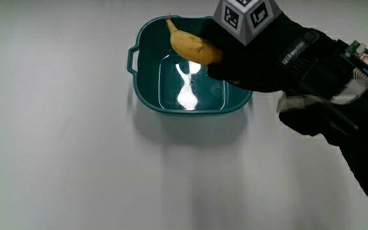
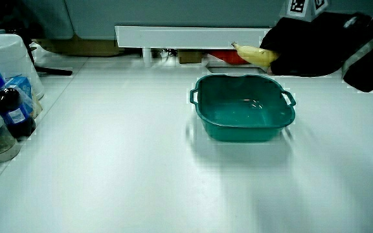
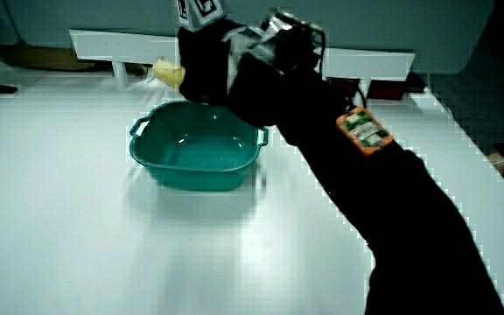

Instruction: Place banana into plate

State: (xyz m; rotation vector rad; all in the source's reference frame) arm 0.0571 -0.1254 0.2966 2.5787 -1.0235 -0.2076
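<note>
A yellow banana (image 1: pixel 193 45) is held in the air over the teal, square dish (image 1: pixel 147 96) that serves as the plate. The gloved hand (image 1: pixel 260 54) is shut on one end of the banana and hovers over the dish's rim. In both side views the banana (image 2: pixel 254 54) (image 3: pixel 168 73) sticks out of the hand (image 2: pixel 306 45) (image 3: pixel 213 61) a little above the dish (image 2: pixel 245 123) (image 3: pixel 195 171). The dish holds nothing; its shiny floor reflects light.
Bottles (image 2: pixel 8 107) and a white container (image 2: pixel 5 55) stand at the table's edge in a side view. A low white partition (image 2: pixel 193 35) runs along the table's end, with an orange tag (image 3: pixel 363 129) on the forearm's sleeve.
</note>
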